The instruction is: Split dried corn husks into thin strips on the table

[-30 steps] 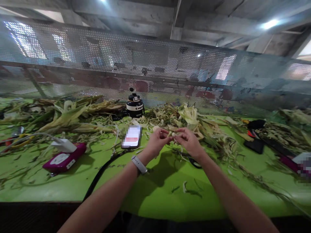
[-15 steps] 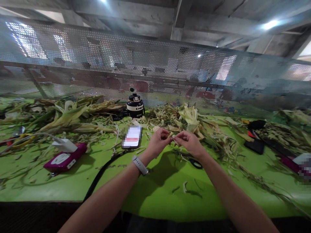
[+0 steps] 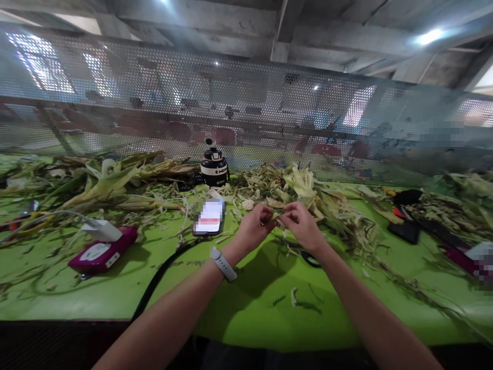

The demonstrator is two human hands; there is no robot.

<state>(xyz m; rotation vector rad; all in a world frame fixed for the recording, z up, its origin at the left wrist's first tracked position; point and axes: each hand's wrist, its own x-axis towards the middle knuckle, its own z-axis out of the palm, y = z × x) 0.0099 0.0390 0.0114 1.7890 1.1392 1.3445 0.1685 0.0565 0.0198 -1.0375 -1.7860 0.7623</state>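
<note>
Working in close over the bright green bench (image 3: 256, 321), the left hand (image 3: 254, 226) and the right hand (image 3: 302, 226) meet fingertip to fingertip, and between them is a small, thin, pale green strip of plant husk (image 3: 275, 216)! On the left, thumb and forefinger pinch one side of that strip; on the right, the fingers pinch the other, and the knuckles hide the finer detail. The strip sits above the bench, right in the middle of the view. A pale grey watch strap (image 3: 223, 264) circles the left wrist, and just beyond that hand lies a small, knobbly, cream-coloured piece (image 3: 247, 204). Under the right forearm's edge, a black loop-shaped handle (image 3: 310, 259) pokes out on the bench. Behind the hands, here's a tangled heap of shredded green and tan husk (image 3: 262, 182), with a broad, pale yellow-green corn husk (image 3: 300, 184) at its right side. Over to the left, a lit phone with a white screen (image 3: 209, 218) lies flat, a round black bottle with a white band (image 3: 214, 172) stands upright behind it, and further left rests a purple power strip (image 3: 103, 253), a white charger block (image 3: 100, 231) plugged in on top
</note>
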